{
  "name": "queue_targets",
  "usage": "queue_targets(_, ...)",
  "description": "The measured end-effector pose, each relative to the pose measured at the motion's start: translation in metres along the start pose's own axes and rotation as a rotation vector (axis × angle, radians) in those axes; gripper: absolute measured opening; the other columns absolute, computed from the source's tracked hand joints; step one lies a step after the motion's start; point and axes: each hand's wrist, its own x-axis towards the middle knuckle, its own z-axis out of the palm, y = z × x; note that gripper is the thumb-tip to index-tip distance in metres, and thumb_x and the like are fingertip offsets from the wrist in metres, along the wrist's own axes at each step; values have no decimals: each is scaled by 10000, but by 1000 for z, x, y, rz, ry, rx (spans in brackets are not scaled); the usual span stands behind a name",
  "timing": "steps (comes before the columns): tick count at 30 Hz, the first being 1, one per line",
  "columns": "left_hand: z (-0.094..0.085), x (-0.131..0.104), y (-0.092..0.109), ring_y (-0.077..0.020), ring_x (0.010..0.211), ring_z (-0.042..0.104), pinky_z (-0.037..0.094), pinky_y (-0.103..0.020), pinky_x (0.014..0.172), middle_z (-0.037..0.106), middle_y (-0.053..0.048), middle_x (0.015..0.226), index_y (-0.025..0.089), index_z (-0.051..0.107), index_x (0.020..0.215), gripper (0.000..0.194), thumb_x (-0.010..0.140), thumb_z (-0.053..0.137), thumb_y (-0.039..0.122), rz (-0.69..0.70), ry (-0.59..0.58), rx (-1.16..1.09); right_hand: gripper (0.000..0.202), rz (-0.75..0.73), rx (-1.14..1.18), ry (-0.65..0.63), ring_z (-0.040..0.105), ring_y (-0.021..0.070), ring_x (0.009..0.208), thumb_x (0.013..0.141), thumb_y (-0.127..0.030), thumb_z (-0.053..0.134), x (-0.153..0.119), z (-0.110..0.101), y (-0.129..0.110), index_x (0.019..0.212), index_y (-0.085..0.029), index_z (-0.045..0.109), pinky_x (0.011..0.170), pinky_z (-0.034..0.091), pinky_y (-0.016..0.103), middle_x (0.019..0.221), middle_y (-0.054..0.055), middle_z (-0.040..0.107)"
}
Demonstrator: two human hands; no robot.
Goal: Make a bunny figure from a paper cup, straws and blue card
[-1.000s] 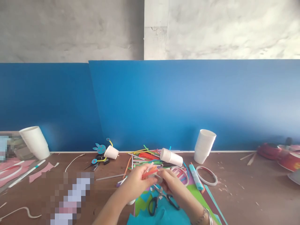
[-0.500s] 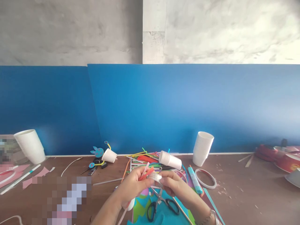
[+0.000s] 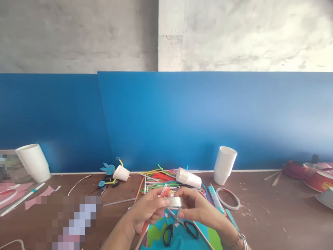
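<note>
My left hand [image 3: 148, 208] is closed around a few thin straws, an orange straw [image 3: 165, 191] among them, and its fingertips touch the left side of a roll of clear tape [image 3: 174, 202]. My right hand [image 3: 199, 206] curls its fingers round the right side of that roll. The hands face each other above black-handled scissors [image 3: 177, 219], which lie on blue paper [image 3: 156, 243] with green paper [image 3: 215, 236] beneath. A pale wooden stick [image 3: 204, 235] slants under my right wrist. Whatever lies behind the left palm is hidden.
Colourful straws [image 3: 156, 182] lie in a heap behind my hands, with stacked paper cups [image 3: 189, 177] tipped over on them. Upright cup stacks stand left [image 3: 33, 163] and right [image 3: 225, 165]. A glue tube [image 3: 215, 199], a white ring [image 3: 229, 198] and a decorated cup [image 3: 121, 172] also lie around.
The tape roll has turned so its broad outer side faces me. My right hand has shifted its fingers over the roll, and the straws in my left hand have tilted slightly.
</note>
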Motion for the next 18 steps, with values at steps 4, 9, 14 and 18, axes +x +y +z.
queue_targets(4, 0, 0, 3, -29, 382, 108, 34, -218, 395, 262, 144, 440, 210, 507, 870, 330, 676, 683, 410, -3, 3, 33, 228, -5, -159, 58, 444, 97, 607, 742, -324, 709, -1, -2, -1, 878, -159, 631, 560, 348, 213, 678, -32, 534)
queue_targets(9, 4, 9, -7, -39, 399, 182, 72, -233, 416, 343, 113, 466, 178, 571, 854, 268, 713, 662, 387, -46, 152, 233, 89, -3, -702, 126, 338, 78, 532, 752, -129, 578, -3, 11, -16, 694, -154, 642, 489, 228, 216, 541, -64, 429)
queue_targets(14, 8, 15, -13, -55, 475, 276, 135, -218, 444, 388, 81, 519, 158, 615, 785, 128, 714, 617, 265, 51, 206, 313, 35, 21, -909, 199, 385, 84, 523, 712, -149, 628, -2, 19, -19, 694, -164, 655, 504, 231, 225, 533, -56, 463)
queue_targets(18, 4, 9, -6, -48, 419, 136, 44, -237, 422, 263, 122, 466, 195, 564, 909, 272, 681, 634, 327, -33, 99, 115, 218, 57, -563, 130, 403, 88, 524, 723, -286, 700, 0, 7, -8, 907, -172, 672, 478, 268, 204, 567, -60, 479)
